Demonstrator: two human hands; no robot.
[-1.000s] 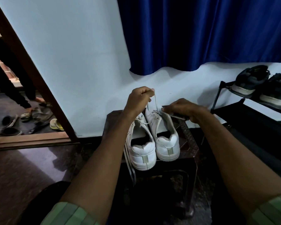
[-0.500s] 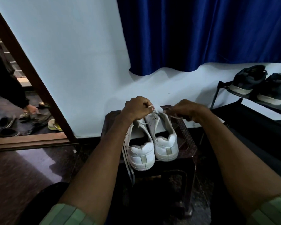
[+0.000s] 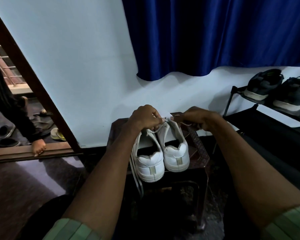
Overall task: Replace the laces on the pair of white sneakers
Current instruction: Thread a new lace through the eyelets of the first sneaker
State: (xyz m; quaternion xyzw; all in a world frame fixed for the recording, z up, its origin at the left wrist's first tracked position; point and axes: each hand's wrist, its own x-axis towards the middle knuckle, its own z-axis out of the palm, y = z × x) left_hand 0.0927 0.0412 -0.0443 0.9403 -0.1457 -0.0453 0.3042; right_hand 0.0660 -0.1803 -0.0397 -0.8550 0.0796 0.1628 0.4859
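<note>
On the dark carved stool [image 3: 200, 149], two white leather sneakers [image 3: 161, 153] stand heels toward the camera. Left hand [image 3: 145, 117] and right hand [image 3: 196, 117] each pinch the thin white lace [image 3: 158, 129] above the right shoe; toes and eyelets are hidden beneath the hands.

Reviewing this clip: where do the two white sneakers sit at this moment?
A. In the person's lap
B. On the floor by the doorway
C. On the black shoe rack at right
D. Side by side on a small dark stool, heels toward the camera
D: the white sneakers stand side by side on the dark stool, heels toward the camera, while the left hand and right hand work a lace near their front ends.
</note>
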